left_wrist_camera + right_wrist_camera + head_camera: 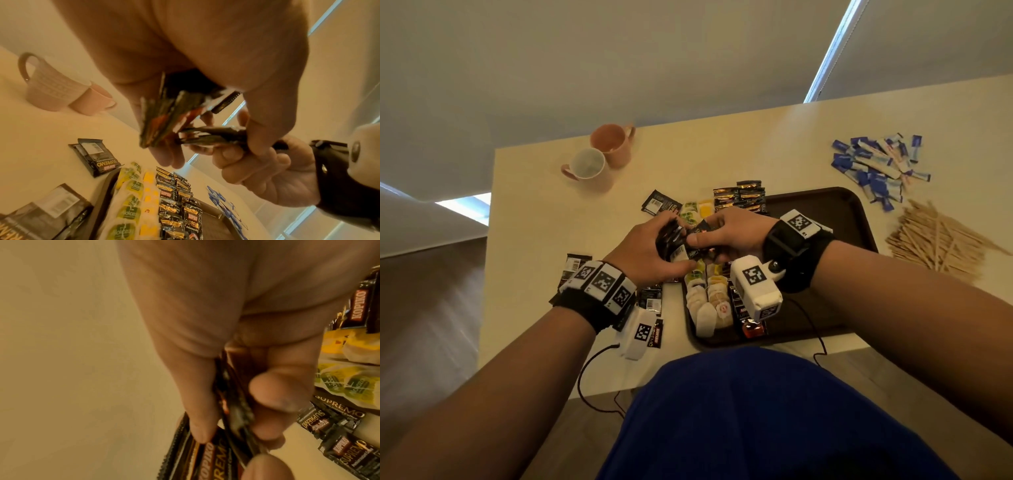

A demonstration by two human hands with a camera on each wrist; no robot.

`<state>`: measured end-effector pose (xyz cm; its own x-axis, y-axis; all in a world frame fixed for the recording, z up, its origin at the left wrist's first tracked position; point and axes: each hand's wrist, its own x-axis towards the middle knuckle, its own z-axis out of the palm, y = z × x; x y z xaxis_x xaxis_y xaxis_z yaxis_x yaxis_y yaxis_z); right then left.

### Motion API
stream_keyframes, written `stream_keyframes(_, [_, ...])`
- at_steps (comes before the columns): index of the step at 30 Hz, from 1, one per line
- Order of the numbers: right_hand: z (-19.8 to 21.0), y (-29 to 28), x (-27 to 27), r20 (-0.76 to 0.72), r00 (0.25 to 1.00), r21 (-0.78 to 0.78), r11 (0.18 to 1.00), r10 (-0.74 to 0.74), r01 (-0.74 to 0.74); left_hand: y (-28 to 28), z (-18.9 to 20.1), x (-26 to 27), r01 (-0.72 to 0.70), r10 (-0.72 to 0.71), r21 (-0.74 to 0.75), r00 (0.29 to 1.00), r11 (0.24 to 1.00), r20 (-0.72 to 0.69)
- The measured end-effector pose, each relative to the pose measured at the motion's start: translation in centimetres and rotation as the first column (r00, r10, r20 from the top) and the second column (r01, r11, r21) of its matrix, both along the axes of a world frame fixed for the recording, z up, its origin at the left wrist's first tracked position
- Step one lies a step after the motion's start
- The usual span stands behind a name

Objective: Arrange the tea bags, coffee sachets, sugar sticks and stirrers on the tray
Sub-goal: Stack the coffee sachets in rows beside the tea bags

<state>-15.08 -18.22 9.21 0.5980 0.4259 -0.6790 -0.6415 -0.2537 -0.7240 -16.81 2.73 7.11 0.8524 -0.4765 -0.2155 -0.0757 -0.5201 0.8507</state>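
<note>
While both hands grip a stack of coffee sachets (681, 245) over the tray (859, 219), left hand (643, 250) and right hand (732, 236) fingers clamp it; next, probably squaring and laying it beside the tea bags (709, 294).

- The left hand (650, 250) sits at centre, fingers curled round a fanned bunch of dark sachets (673, 241), thumb underneath.
- The right hand (732, 233) meets it from the right, thumb and fingers pinching the same bunch.
- Both bare forearms reach forward; each wrist wears a black strap.
</note>
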Motion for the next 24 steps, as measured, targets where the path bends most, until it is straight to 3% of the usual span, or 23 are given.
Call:
stream_keyframes(4, [-0.5, -0.2, 0.8, -0.039, 0.993, 0.012, 0.994, -0.110, 0.111, -0.7, -0.8, 0.0, -0.057, 0.057, -0.004, 0.998, 0.998, -0.006])
stream_keyframes(13, [-0.4, 0.0, 2.1, 0.017, 0.998, -0.073, 0.996, -0.053, 0.054, -1.6, -0.6, 0.8, -0.101, 0.082, -0.078, 0.974, 0.992, -0.211])
stream_keyframes(15, [-0.3, 0.3, 2.3, 0.052, 0.988, -0.045, 0.988, -0.146, 0.148, -1.8, -0.1, 0.9, -0.238, 0.166, -0.162, 0.916, 0.957, -0.366])
stream_keyframes(16, [-0.4, 0.5, 2.4, 0.127, 0.975, -0.044, 0.981, -0.183, 0.190, -1.8, 0.1, 0.9, -0.352, 0.220, -0.212, 0.854, 0.912, -0.472])
stream_keyframes(18, [-0.3, 0.4, 2.6, 0.427, 0.902, -0.156, 0.978, -0.060, 0.139, -1.7, 0.4, 1.2, -0.544, 0.267, -0.258, 0.704, 0.798, -0.658])
stream_keyframes(20, [0.1, 0.5, 2.5, 0.602, 0.769, -0.306, 0.952, 0.216, -0.029, -1.3, 0.5, 1.5, -0.633, 0.240, -0.266, 0.596, 0.727, -0.766])
stream_keyframes(24, [0.9, 2.1, 1.9, 0.646, 0.537, -0.535, 0.823, 0.543, -0.189, -1.3, 1.1, 1.6, -0.666, 0.260, -0.242, 0.561, 0.706, -0.786])
